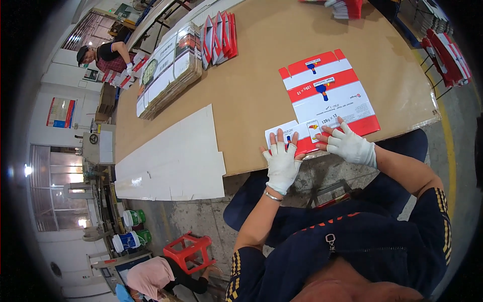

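Head view: at the near edge of a brown tabletop (246, 110), a flat red-and-white carton (347, 100) is laid. Its lower left part is touched by the white-gloved left hand (283, 163), spread open. Farther right, it is touched by the right hand (352, 146), likewise gloved and open. At left, a white board (176, 161) and a strapped cardboard stack (168, 75) are seen.

Carton (342, 106), right: red-and-white bands | gloves (284, 170), right of centre: white | tabletop (251, 105), centre: brown | stool (203, 245), lower left: red | sleeve (427, 216), lower right: navy, yellow stripes
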Motion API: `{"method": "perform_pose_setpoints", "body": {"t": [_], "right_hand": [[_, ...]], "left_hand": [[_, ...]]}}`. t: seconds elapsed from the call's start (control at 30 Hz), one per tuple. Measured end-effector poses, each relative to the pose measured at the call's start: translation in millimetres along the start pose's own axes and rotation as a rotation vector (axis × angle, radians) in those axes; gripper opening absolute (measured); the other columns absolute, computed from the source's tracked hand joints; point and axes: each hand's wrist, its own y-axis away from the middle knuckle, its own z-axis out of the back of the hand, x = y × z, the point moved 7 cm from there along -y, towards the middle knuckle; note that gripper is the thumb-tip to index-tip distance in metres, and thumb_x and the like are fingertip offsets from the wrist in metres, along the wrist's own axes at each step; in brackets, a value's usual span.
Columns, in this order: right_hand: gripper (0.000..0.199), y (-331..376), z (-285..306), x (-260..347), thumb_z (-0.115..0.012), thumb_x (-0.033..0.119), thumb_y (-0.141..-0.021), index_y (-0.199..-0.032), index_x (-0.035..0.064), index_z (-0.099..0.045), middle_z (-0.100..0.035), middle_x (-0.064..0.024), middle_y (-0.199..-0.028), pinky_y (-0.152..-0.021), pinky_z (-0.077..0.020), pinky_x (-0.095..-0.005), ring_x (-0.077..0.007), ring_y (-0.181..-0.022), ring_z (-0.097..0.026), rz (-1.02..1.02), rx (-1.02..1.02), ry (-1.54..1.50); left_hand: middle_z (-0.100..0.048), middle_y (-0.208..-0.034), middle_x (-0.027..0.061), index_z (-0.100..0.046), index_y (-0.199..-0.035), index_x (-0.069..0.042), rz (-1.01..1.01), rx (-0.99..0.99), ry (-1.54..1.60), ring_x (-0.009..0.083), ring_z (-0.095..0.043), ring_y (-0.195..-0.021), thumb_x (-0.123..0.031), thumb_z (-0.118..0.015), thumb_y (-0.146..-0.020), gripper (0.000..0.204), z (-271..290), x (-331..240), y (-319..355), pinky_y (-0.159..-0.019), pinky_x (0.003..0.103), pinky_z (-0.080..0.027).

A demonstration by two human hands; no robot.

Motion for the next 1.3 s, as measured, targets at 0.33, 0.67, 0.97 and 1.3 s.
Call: {"method": "perform_pose_setpoints", "body": {"t": [0.33, 0.67, 0.97, 1.3], "right_hand": [[0.059, -6, 18, -5, -0.067, 0.01, -0.067, -0.126, 0.014, -0.058, -0.053, -0.004, -0.137, -0.113, -0.0152, -0.0652, -0.0229, -0.131, -0.046, -0.1, -0.123, -0.315], [0.047, 76, 2, 31, -0.062, 0.005, -0.09, -0.132, 0.0009, -0.04, -0.06, -0.0111, -0.115, -0.091, -0.0482, -0.033, -0.0192, -0.108, -0.059, -1.08, -0.163, -1.8], [0.059, 57, 2, -135, -0.043, -0.011, -0.083, -0.14, 0.0006, -0.038, -0.057, -0.0051, -0.103, -0.065, -0.0472, -0.0237, -0.0076, -0.077, -0.053, -1.05, -0.597, -1.133], [0.032, -284, -56, -367, -0.057, 0.012, -0.083, -0.109, -0.005, -0.062, -0.067, -0.0101, -0.082, -0.064, -0.0486, -0.0333, -0.017, -0.069, -0.062, -0.831, -0.448, -0.907]], "left_hand": [[-0.019, -0.157, 0.0155, -0.039, -0.145, -0.011, 0.147, 0.145, 0.344, 0.0386, -0.009, -0.145, -0.048, -0.069, -0.078, 0.082, -2, 21, -39, -0.109, 0.066, -0.003], [-0.037, -0.145, 0.0231, -0.024, -0.148, 0.003, 0.305, 0.119, 1.347, 0.0288, -0.037, -0.134, -0.023, -0.064, -0.09, 0.075, -14, -38, -26, -0.11, 0.038, -0.03], [-0.022, -0.153, 0.0263, -0.028, -0.146, 0.002, 0.305, -0.052, 0.227, 0.0419, -0.017, -0.143, -0.044, -0.073, -0.078, 0.093, 47, 121, 58, -0.113, 0.056, -0.016], [-0.047, -0.137, 0.0267, -0.051, -0.128, 0.005, 0.563, -0.058, 0.082, 0.042, -0.044, -0.129, -0.009, -0.072, -0.073, 0.061, 38, 223, 157, -0.105, 0.046, -0.038]]}}
